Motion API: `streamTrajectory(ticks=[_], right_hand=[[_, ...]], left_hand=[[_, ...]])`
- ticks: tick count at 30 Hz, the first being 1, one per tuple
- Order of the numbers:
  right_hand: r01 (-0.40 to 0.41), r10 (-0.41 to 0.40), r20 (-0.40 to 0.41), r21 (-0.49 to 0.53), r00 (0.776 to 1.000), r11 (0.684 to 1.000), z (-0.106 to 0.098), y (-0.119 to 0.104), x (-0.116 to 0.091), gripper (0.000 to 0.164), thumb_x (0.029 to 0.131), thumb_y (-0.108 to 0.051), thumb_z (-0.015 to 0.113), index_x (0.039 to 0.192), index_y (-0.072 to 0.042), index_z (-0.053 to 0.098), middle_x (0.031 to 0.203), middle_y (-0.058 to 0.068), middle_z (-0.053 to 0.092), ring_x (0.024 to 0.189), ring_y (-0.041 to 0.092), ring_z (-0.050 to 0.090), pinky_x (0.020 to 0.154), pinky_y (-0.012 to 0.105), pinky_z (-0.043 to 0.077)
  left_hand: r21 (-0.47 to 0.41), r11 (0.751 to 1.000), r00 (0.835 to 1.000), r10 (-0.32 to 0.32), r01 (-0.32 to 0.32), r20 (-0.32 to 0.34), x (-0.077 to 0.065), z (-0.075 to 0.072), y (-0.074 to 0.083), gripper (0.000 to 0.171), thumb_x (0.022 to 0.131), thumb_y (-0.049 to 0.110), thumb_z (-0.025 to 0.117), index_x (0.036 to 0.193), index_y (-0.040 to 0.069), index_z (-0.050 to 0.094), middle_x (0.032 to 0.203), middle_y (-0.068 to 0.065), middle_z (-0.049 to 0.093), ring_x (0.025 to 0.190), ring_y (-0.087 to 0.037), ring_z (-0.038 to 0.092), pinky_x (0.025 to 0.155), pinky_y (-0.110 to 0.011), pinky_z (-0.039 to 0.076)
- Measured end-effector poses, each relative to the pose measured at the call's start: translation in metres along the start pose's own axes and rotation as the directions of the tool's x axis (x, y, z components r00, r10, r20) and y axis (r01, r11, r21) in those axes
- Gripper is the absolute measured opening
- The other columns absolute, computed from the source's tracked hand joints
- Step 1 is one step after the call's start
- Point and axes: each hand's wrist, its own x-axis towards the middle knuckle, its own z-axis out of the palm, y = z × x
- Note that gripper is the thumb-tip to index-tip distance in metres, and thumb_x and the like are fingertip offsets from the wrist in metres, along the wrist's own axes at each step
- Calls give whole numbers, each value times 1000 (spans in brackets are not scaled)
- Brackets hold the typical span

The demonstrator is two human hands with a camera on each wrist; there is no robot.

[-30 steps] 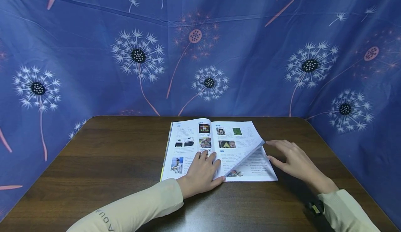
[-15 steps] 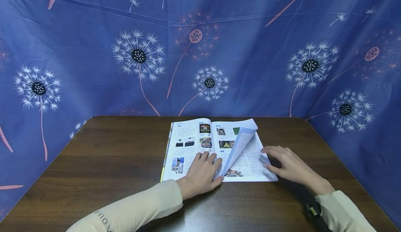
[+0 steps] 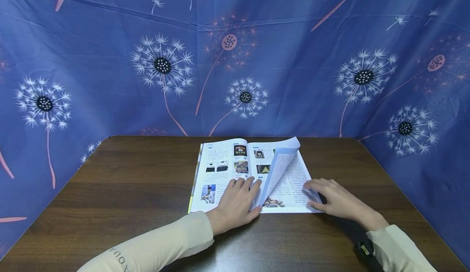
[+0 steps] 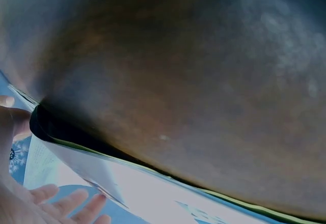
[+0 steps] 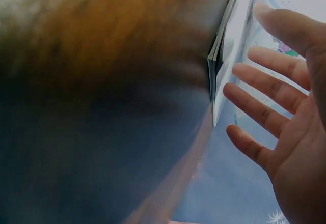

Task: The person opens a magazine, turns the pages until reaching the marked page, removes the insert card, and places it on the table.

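An open magazine (image 3: 216, 151) with printed text and photos lies on the table in the head view. One right-hand page (image 3: 280, 162) stands partly raised and curls over towards the spine, with the page beneath showing. My left hand (image 3: 236, 202) rests near the lower spine, its fingers extended over the left page and its thumb by the raised page's foot. At the lower right corner of the magazine is my right hand (image 3: 339, 200), fingertips over the edge. The right wrist view shows the right hand's fingers (image 5: 265, 114) spread and apart, holding nothing.
The magazine lies on a dark brown wooden table (image 3: 147, 174). A blue cloth (image 3: 286, 60) with a dandelion print hangs behind and at the sides. A black strap device (image 3: 364, 248) sits by the right sleeve cuff.
The raised page has lifted and curled from the right towards the spine. My right hand has moved left and slightly nearer, onto the magazine's edge. The left hand has hardly moved.
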Motion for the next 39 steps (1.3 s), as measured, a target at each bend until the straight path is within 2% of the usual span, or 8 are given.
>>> streamTrajectory(ticks=[9, 16, 24, 27, 33, 39], right_hand=[[-3, 3, 52, 8, 999, 1000, 0, -2, -3, 41, 70, -33, 76, 105, -15, 64, 113, 1, 61, 103, 22, 56, 78, 45, 44], [-20, 18, 80, 30, 997, 999, -1, -3, -4, 43, 70, -38, 76, 105, -17, 64, 116, 2, 59, 106, 24, 55, 79, 47, 43], [-10, 8, 82, 26, 997, 1000, -1, -2, -4, 43, 69, -37, 76, 104, -17, 64, 116, 2, 59, 106, 24, 54, 78, 46, 44], [-18, 15, 91, 24, 996, 1000, -2, -1, -4, 43, 69, -38, 76, 105, -17, 64, 116, 2, 59, 106, 24, 54, 78, 46, 44], [-28, 25, 102, 30, 994, 999, -3, -2, -5, 43, 69, -38, 76, 105, -17, 64, 117, 3, 58, 107, 25, 54, 79, 47, 44], [-29, 25, 101, 33, 995, 999, -4, -2, -4, 43, 70, -40, 75, 105, -17, 64, 117, 3, 58, 107, 25, 54, 79, 47, 43]], left_hand=[[-25, 1000, 999, -19, 18, -33, -1, -2, 1, 81, 79, 55, 57, 141, 10, 29, 138, -14, 41, 116, -28, 48, 90, -40, 41], [1, 1000, 997, -22, 22, -71, 0, -1, 1, 96, 76, 57, 59, 146, 8, 14, 150, -17, 18, 130, -36, 33, 99, -44, 35], [21, 1000, 996, -2, 4, -87, -1, -2, 2, 101, 77, 57, 58, 147, 10, 3, 154, -15, -6, 139, -38, 11, 107, -48, 25], [9, 1000, 996, 14, -13, -87, 0, -3, 2, 98, 78, 55, 59, 148, 13, 4, 154, -13, -8, 140, -37, 6, 109, -49, 20], [42, 998, 995, 44, -40, -93, 0, -2, 2, 85, 79, 54, 57, 146, 16, 21, 154, -13, -3, 140, -38, 4, 109, -52, 17], [53, 998, 997, 45, -42, -65, -1, -2, 1, 72, 80, 52, 54, 141, 18, 35, 154, -13, 1, 141, -36, 1, 109, -53, 13]])
